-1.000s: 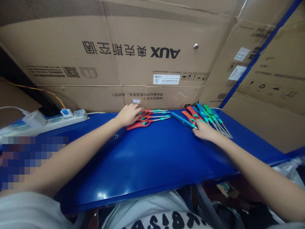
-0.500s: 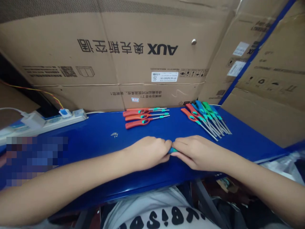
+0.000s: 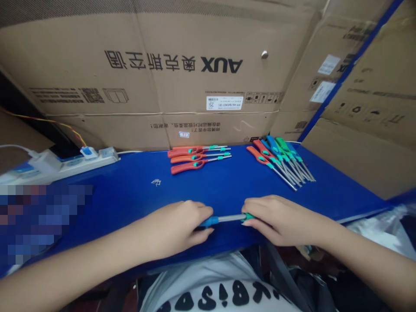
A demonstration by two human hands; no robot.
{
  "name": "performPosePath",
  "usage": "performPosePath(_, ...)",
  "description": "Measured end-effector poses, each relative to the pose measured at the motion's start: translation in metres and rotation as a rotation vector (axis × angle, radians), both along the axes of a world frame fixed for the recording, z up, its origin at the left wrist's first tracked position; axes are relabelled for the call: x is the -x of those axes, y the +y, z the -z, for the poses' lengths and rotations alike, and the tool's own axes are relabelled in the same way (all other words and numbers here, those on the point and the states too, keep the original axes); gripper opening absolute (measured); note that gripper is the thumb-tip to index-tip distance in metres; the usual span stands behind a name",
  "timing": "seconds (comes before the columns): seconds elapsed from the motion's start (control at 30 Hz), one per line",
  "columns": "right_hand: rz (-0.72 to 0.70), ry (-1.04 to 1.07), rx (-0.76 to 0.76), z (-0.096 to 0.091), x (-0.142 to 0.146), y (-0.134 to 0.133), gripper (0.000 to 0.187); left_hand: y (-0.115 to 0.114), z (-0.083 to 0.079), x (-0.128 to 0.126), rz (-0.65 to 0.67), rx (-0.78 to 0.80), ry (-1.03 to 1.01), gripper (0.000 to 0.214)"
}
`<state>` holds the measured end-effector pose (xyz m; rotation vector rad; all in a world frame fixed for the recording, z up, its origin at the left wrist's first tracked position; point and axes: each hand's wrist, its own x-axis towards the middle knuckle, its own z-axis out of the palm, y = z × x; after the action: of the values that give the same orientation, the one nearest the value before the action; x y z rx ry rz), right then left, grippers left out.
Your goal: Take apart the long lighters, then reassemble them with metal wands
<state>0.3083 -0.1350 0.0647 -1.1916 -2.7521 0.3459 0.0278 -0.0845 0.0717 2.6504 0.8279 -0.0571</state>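
Near the table's front edge, my left hand [image 3: 185,229] is closed round the body of a blue utility lighter [image 3: 212,221], most of which is hidden in the palm. The lighter's bare metal tube [image 3: 231,218] spans the space between my hands. My right hand [image 3: 276,219] pinches a small green plastic piece [image 3: 248,216] at the tube's right end; whether it encloses the tip cannot be seen. Beyond my left hand lie several red and orange lighters [image 3: 186,167] with green collars on their tubes. Past my right hand rests a fanned pile of red, blue and green lighters [image 3: 279,151].
A cardboard sheet [image 3: 130,34] printed upside down stands along the back of the blue table [image 3: 130,186], with more cardboard [image 3: 373,130] on the right. On the left are a white power strip [image 3: 87,164] and plugs. A clear plastic bag [image 3: 373,227] hangs by the right edge.
My hands were close together and have moved apart, baring the metal tube between them. Both have come slightly nearer to my body. The lighters on the table have stayed put.
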Motion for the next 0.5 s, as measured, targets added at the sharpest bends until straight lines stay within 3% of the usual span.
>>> performPosePath(0.1,0.104,0.045,0.003,0.005,-0.006,0.021,0.027,0.021,0.000,0.003,0.000,-0.075,0.002,0.014)
performPosePath(0.23,0.208,0.135,-0.082,0.019,-0.031,0.063,0.035,0.072,0.010,0.015,-0.046,-0.326,-0.083,0.031)
performPosePath(0.3,0.414,0.083,-0.197,0.027,-0.045,0.085,0.038,0.100,0.019,0.020,-0.049,-0.412,-0.135,0.037)
performPosePath(0.4,0.859,-0.245,-0.309,0.036,-0.064,0.109,0.041,0.136,0.035,0.024,-0.158,-0.463,-0.199,0.042)
performPosePath(0.5,1.009,-0.472,-0.214,0.040,-0.074,0.118,0.038,0.162,0.048,0.027,-0.217,-0.428,-0.242,0.047)
